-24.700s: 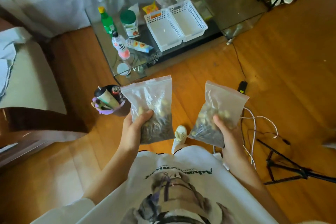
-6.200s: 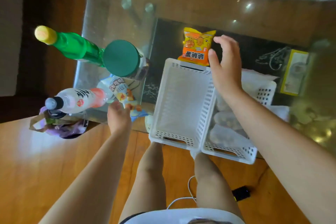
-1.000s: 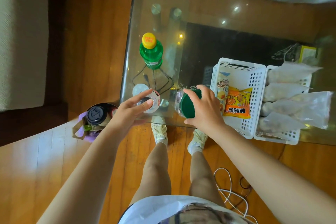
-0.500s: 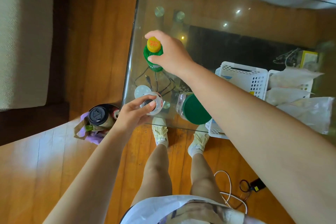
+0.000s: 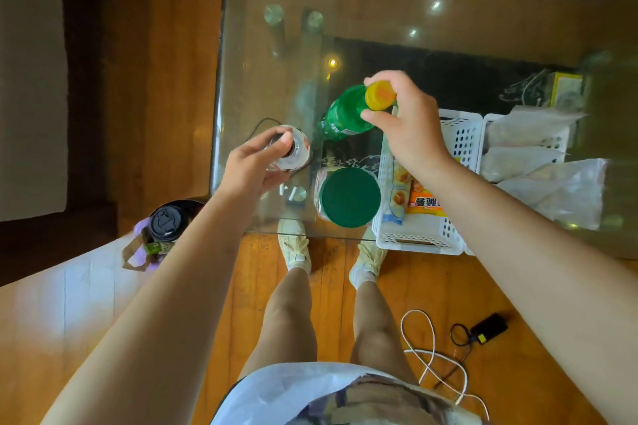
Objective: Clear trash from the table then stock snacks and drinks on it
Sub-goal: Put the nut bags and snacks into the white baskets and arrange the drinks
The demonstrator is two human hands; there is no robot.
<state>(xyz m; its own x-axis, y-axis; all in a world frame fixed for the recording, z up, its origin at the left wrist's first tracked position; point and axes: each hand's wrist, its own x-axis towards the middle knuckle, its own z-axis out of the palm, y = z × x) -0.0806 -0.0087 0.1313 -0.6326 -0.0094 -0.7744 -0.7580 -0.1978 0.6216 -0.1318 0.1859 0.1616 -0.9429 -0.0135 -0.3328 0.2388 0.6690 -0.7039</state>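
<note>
My right hand [image 5: 404,121] grips the yellow cap of a green bottle [image 5: 341,114], which tilts toward the white baskets above the glass table [image 5: 262,55]. My left hand [image 5: 255,166] holds the top of a clear white bottle [image 5: 297,152] standing near the table's left front corner. A jar with a green lid [image 5: 348,197] stands between them at the front edge. The left white basket [image 5: 417,238] holds snack packets [image 5: 424,200]; the right basket [image 5: 559,141] holds clear bags of snacks [image 5: 518,159].
A trash bin [image 5: 165,224] with a black-lidded cup and wrappers stands on the wooden floor left of the table. A white cable and black charger [image 5: 486,328] lie on the floor at right. My legs stand against the table's front edge.
My right hand has taken the green bottle by its cap and moved it right and nearer, tilted. My left hand keeps its hold on the white bottle.
</note>
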